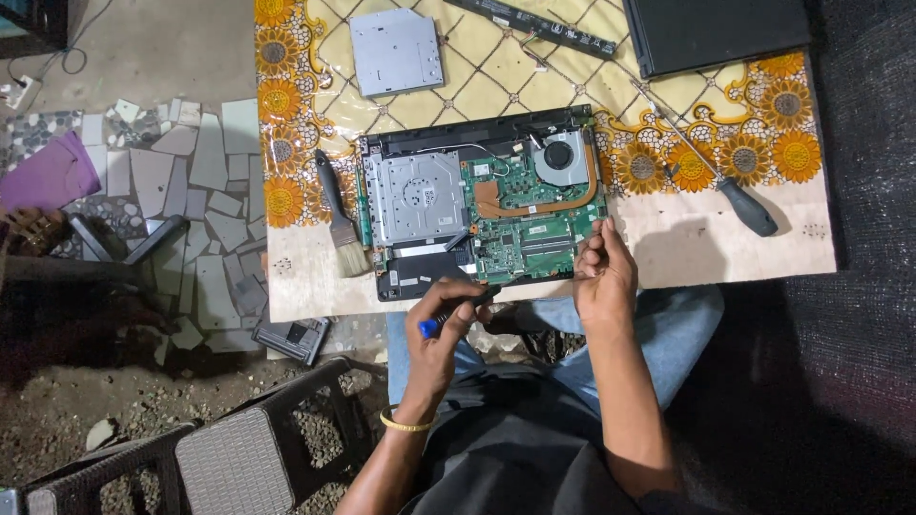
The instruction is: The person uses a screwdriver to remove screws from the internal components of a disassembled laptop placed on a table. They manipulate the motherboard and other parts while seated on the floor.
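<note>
- The opened laptop [482, 215] lies on the flowered table [725, 238], just in front of us.
- Our left hand [441, 329] grips a blue-handled screwdriver [458, 310]; we keep its tip square on the board's near edge.
- Our right hand [603, 272], fingers curled, steadies the laptop's right corner; whether it pinches anything we cannot tell.

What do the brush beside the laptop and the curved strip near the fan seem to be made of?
The brush seems to have a black plastic handle, a shiny metal band and pale bristles, natural or synthetic I cannot tell. The curved strip looks like copper: matte orange-brown, running from the fan.
</note>
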